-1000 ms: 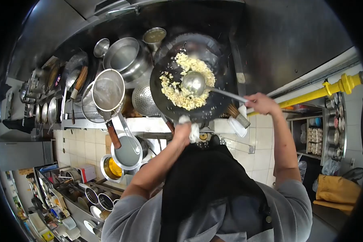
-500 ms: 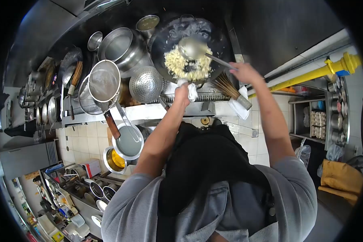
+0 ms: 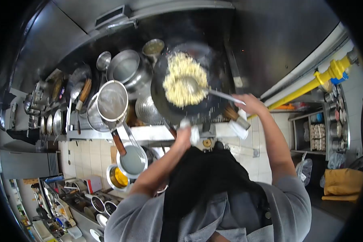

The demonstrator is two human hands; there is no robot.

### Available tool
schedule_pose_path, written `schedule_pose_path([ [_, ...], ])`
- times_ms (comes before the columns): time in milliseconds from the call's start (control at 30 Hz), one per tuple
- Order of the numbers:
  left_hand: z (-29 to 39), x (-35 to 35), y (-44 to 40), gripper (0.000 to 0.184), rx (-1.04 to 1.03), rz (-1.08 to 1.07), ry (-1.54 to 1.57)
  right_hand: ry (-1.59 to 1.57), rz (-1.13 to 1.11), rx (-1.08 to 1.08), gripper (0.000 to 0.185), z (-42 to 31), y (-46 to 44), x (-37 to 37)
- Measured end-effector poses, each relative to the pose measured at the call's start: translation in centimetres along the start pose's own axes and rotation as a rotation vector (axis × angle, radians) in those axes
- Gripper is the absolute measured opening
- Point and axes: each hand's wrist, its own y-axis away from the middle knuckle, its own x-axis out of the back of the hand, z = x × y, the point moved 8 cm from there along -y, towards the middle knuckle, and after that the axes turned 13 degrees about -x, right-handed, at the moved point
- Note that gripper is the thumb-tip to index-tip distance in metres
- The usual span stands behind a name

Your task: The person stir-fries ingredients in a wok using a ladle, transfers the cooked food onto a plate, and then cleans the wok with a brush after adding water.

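The black wok (image 3: 161,97) stands on the stove in front of me. Pale yellow, crumbly food (image 3: 177,70) fills its middle and left side. My left hand (image 3: 184,136) is closed around a white cloth (image 3: 195,135) at the wok's near edge; the wok's handle under it is hidden. A long-handled metal ladle (image 3: 222,95) is gripped in my right hand (image 3: 250,105) near the end of its shaft. The ladle's bowl rests in the food, which surrounds it.
Left of the wok are a perforated skimmer (image 3: 147,111), a steel pot (image 3: 125,66) and a mesh strainer (image 3: 112,101). A bamboo brush (image 3: 240,122) lies to the right on a white cloth. A yellow pipe (image 3: 298,92) runs along the right wall. Below the strainer is a bowl of yellow liquid (image 3: 118,177).
The wok sits lower in view and appears tilted. The food has shifted from a ring near the front to a larger heap farther back. The ladle's bowl has come down into it.
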Motion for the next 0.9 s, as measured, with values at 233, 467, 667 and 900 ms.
schedule_pose_path([
  [233, -4.9, 0.4, -12.6, 0.017, -0.061, -0.012, 0.032, 0.095, 0.131, -0.111, 0.046, -1.4, -4.6, 0.2],
  [467, 1.3, -1.1, 1.0, 0.023, 0.001, -0.048, 0.007, 0.279, 0.017, -0.180, 0.044, -2.3, 3.1, 5.6],
  [667, -0.5, -2.8, -8.1, 0.018, -0.006, 0.024, 0.091, 0.465, 0.185, -0.117, 0.028, -7.5, 3.8, 6.1],
  [900, 3.7, -6.6, -3.5, 0.020, 0.142, -0.034, 0.263, 0.431, -0.014, -0.266, 0.038, -7.6, 5.1, 8.2],
])
